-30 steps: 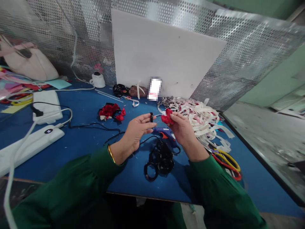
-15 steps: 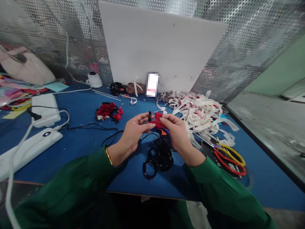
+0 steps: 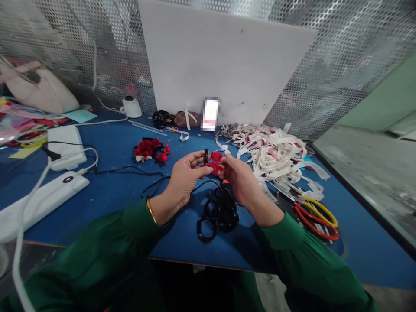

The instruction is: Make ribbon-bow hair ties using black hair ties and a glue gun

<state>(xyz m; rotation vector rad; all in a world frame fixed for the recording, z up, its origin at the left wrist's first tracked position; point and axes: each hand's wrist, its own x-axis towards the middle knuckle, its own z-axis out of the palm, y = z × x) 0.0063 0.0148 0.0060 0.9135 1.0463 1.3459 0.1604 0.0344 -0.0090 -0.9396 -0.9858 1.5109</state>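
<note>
Blue surface [image 3: 117, 190] runs beneath the fingers of the left hand [image 3: 182, 178] and right hand [image 3: 243, 180], with black hair ties [image 3: 223, 210] heaped on their near side and pale ribbon scraps [image 3: 273, 149] beyond the right ones. A second ago only the right fingers had the red bow [image 3: 216, 157], apart from the black band [image 3: 206, 155]; now it sits between both hands, just beside that band, and the left fingers pinch both. Right fingertips touch its right side, though whether they grip I cannot tell.
</note>
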